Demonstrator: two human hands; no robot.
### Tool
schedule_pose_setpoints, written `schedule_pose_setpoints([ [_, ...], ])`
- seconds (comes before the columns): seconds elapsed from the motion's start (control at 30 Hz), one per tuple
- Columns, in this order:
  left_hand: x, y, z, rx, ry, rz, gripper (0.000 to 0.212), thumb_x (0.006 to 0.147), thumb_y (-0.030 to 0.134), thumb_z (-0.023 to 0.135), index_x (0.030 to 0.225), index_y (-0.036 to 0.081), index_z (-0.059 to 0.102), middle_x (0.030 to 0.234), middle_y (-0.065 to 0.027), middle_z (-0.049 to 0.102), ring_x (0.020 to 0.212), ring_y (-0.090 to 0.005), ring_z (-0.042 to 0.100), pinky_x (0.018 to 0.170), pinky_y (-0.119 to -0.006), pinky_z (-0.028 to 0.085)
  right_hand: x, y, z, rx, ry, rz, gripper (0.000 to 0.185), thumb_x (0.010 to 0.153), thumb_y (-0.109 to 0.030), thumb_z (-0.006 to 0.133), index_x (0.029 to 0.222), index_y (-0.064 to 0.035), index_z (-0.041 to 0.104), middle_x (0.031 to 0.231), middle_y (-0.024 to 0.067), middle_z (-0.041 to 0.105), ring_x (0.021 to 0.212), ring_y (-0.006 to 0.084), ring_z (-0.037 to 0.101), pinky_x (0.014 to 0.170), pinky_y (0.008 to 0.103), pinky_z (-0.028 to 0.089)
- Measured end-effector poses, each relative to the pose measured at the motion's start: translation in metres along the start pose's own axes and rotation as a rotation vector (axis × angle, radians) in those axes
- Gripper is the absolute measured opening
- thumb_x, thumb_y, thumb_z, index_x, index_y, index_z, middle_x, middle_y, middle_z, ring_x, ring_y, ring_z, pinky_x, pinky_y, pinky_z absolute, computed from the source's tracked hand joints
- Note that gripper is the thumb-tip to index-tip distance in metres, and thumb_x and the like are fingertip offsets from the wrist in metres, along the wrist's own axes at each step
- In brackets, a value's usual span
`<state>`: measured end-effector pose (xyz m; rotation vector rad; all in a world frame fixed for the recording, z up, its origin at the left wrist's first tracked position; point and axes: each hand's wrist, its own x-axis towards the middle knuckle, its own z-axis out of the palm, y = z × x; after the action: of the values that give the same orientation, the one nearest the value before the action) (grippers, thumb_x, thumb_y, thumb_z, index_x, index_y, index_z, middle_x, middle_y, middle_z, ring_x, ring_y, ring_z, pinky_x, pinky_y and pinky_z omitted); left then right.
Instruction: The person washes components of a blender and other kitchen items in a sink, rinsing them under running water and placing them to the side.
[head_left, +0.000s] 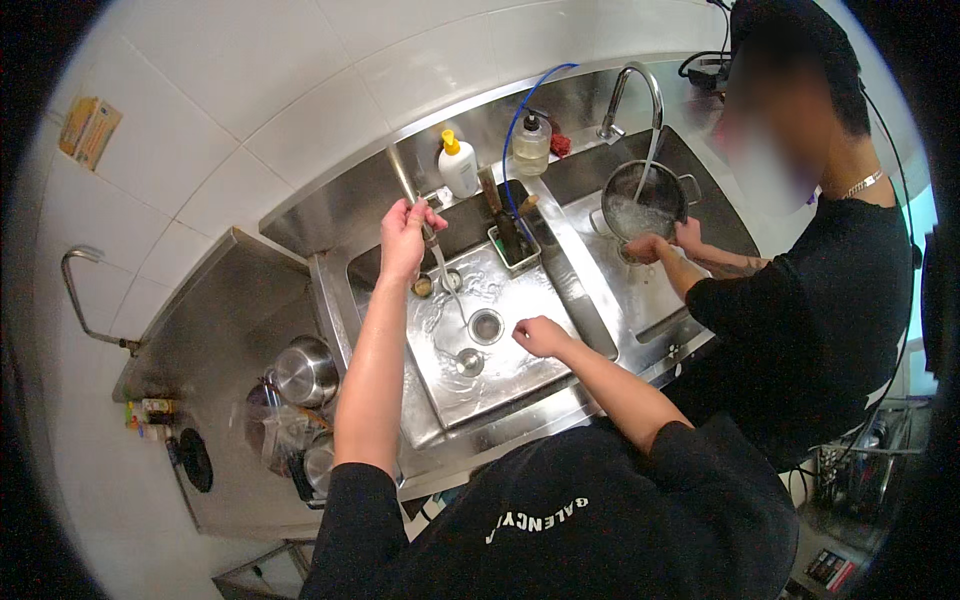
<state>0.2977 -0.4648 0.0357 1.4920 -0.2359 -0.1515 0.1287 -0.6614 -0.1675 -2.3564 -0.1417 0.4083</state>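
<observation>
My left hand (405, 238) is wrapped around the metal faucet spout (400, 166) over the left sink basin. A thin water stream (454, 296) falls from the spout's end toward the round drain (486, 327). My right hand (541, 336) hovers just right of the drain, fingers curled, with nothing visible in it. A shallow layer of water covers the stainless steel basin floor (517, 382). A small round metal piece (470, 362) lies below the drain. Near the back left, another small round metal piece (451, 280) sits beside a brownish round object (422, 286).
A co-worker's hands (660, 244) hold a pot (645, 202) under the right faucet (636, 75). A brush caddy (514, 251), a white pump bottle (457, 169) and a clear soap dispenser (532, 146) stand behind. Pots (307, 371) rest on the left counter.
</observation>
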Motion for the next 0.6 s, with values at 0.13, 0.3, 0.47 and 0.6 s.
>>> schedule_pose_setpoints([
  [0.13, 0.007, 0.004, 0.000, -0.051, 0.101, -0.001, 0.021, 0.098, 0.020, 0.049, 0.084, 0.004, 0.049, 0.072, -0.0027, 0.052, 0.067, -0.0156, 0.060, 0.068, -0.030, 0.050, 0.092, -0.036, -0.024, 0.072, 0.231, -0.064, 0.029, 0.085, -0.028, 0.051, 0.085, -0.0036, 0.066, 0.086, 0.0229, 0.064, 0.085, 0.0407, 0.062, 0.078, 0.0468, 0.049],
  [0.3, -0.001, -0.001, -0.017, -0.091, 0.105, 0.028, 0.015, 0.098, 0.016, 0.048, 0.092, 0.002, 0.051, 0.074, -0.0031, 0.053, 0.074, -0.0176, 0.060, 0.073, -0.032, 0.050, 0.211, -0.082, -0.070, 0.079, 0.462, -0.085, 0.021, 0.084, -0.018, 0.054, 0.088, -0.0004, 0.064, 0.090, 0.0237, 0.065, 0.088, 0.0405, 0.063, 0.079, 0.0474, 0.051],
  [0.47, -0.008, -0.006, -0.020, -0.091, 0.109, 0.022, 0.016, 0.097, 0.017, 0.049, 0.095, 0.002, 0.052, 0.075, -0.0034, 0.055, 0.081, -0.0189, 0.063, 0.077, -0.030, 0.049, 0.268, -0.102, -0.081, -0.255, 0.392, 0.023, 0.019, 0.084, -0.012, 0.054, 0.093, -0.0001, 0.065, 0.098, 0.0189, 0.067, 0.091, 0.0331, 0.067, 0.075, 0.0432, 0.055],
  [0.6, -0.010, -0.004, -0.025, -0.116, 0.147, -0.016, 0.015, 0.098, 0.015, 0.048, 0.095, 0.001, 0.052, 0.076, -0.0040, 0.056, 0.081, -0.0195, 0.063, 0.078, -0.030, 0.048, 0.281, -0.105, -0.084, -0.637, 0.234, -0.244, 0.028, 0.085, -0.009, 0.051, 0.109, 0.0019, 0.058, 0.100, 0.0195, 0.066, 0.090, 0.0257, 0.068, 0.070, 0.0366, 0.057],
])
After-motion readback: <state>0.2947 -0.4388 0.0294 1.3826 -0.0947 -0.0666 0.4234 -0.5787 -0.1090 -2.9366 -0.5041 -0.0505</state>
